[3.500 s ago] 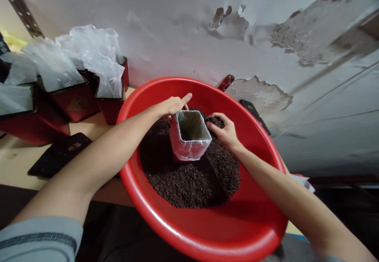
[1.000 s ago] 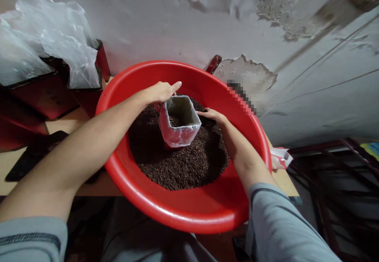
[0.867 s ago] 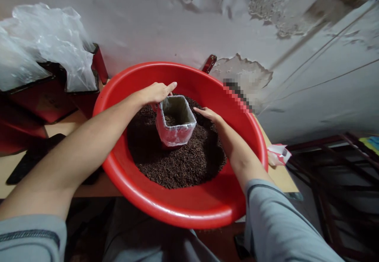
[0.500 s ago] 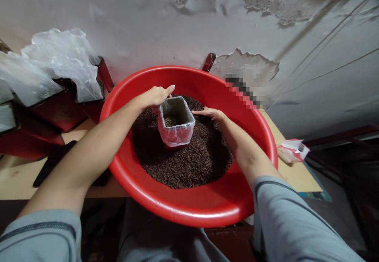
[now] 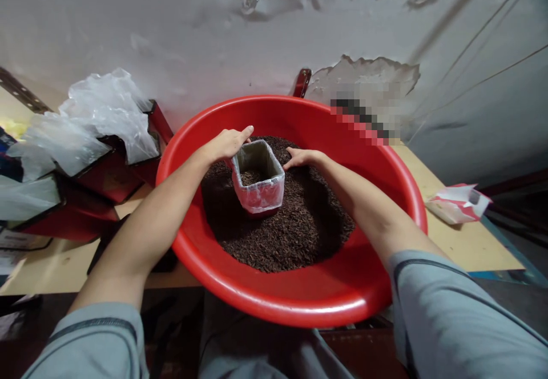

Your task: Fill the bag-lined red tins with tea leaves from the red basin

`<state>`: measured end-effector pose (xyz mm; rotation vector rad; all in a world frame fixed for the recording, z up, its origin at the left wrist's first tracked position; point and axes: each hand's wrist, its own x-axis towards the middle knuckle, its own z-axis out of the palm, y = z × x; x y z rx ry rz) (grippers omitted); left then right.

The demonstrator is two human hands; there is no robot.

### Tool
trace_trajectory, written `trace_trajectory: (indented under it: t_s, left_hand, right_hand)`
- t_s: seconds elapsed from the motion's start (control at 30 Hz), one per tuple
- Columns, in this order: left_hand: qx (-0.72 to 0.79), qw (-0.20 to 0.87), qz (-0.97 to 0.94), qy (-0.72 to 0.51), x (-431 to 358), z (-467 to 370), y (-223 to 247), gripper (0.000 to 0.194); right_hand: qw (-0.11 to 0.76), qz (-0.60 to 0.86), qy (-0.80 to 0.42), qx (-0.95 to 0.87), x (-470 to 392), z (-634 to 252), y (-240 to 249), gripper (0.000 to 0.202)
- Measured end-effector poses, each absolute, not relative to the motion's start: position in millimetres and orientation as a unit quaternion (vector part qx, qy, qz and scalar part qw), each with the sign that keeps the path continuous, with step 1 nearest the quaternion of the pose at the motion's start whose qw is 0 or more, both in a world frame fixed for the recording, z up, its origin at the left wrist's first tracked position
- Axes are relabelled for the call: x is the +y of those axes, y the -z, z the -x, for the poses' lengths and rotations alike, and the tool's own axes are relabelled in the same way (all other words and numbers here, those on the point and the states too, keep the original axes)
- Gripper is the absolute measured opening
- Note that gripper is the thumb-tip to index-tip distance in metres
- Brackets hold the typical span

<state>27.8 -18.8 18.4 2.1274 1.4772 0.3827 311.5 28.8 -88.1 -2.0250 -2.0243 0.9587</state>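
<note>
A red box (image 5: 259, 197) lined with a clear plastic bag stands in a bed of dark brown, grain-like pieces (image 5: 278, 248). The bag's edge folds down over the outside of the box, and some of the loose material lies inside it. My left hand (image 5: 230, 142) holds the box at its far left corner, thumb raised; most of its fingers are hidden behind the wall. Just right of the box, my right hand (image 5: 303, 157) hovers close to its rim, fingers apart and holding nothing. All of this sits within a large red basin (image 5: 291, 309).
To the left stand several dark red boxes (image 5: 81, 213) with plastic bags (image 5: 111, 111) bulging from their tops. A red and white packet (image 5: 458, 203) lies on the wooden table (image 5: 479, 248) at right. Behind the basin rises a peeling wall (image 5: 192, 42).
The view has shifted slightly left. My right hand has changed from one finger pointing at the box to thumb and fingers spread beside it. My left hand stays on the box.
</note>
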Motion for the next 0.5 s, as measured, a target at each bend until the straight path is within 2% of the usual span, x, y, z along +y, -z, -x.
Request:
trace_trajectory:
  t_s: [0.07,0.23,0.5]
  left_hand:
    - [0.544,0.261,-0.784,-0.143,-19,-27,-18,0.073]
    - [0.543,0.265,-0.784,-0.142,-21,-29,-20,0.073]
    - [0.527,0.245,-0.796,-0.168,-21,-30,-18,0.071]
  right_hand:
    - [0.04,0.649,-0.322,-0.688,28,-310,90,0.105]
    - [0.048,0.641,-0.304,-0.703,15,-306,93,0.104]
    - [0.079,0.703,-0.195,-0.68,-12,-291,90,0.087]
